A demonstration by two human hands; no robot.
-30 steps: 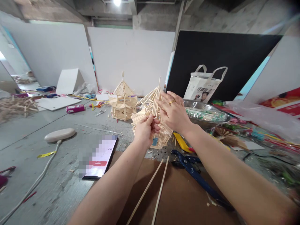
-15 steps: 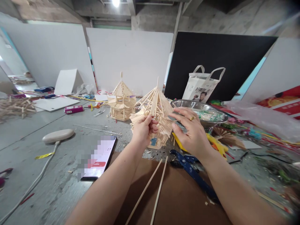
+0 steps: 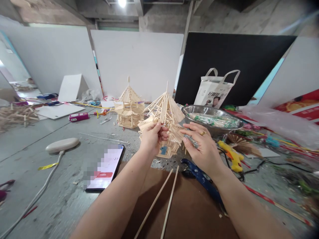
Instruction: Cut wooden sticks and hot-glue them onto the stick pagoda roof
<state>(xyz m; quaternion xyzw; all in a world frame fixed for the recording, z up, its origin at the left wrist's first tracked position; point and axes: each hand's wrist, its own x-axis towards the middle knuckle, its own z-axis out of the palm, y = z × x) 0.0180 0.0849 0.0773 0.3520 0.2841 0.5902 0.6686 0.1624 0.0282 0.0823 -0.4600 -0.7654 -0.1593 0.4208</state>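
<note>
A pavilion model of thin wooden sticks (image 3: 171,114) stands in the middle, with a steep pointed stick roof and a small blue patch low on its front. My left hand (image 3: 151,139) is closed at the front lower edge of that roof, thumb and fingers pinched on the sticks. To the right of the model is my right hand (image 3: 203,146), its fingers apart and holding nothing, the fingertips close to the lower eaves. Whether they touch the eaves I cannot tell. Two long sticks (image 3: 168,205) lie in front on a brown board (image 3: 196,215).
Behind stands another stick pavilion (image 3: 129,108). Blue-handled cutters (image 3: 205,184) and a yellow glue gun (image 3: 231,156) with a cord lie right. A metal bowl (image 3: 236,124) holds wrapped sticks, near a white bag (image 3: 210,91). At left are a phone (image 3: 107,169) and white corded device (image 3: 62,145).
My right hand has drawn down slightly from the roof's right side, uncovering more of the yellow glue gun. My left hand stays at the roof edge.
</note>
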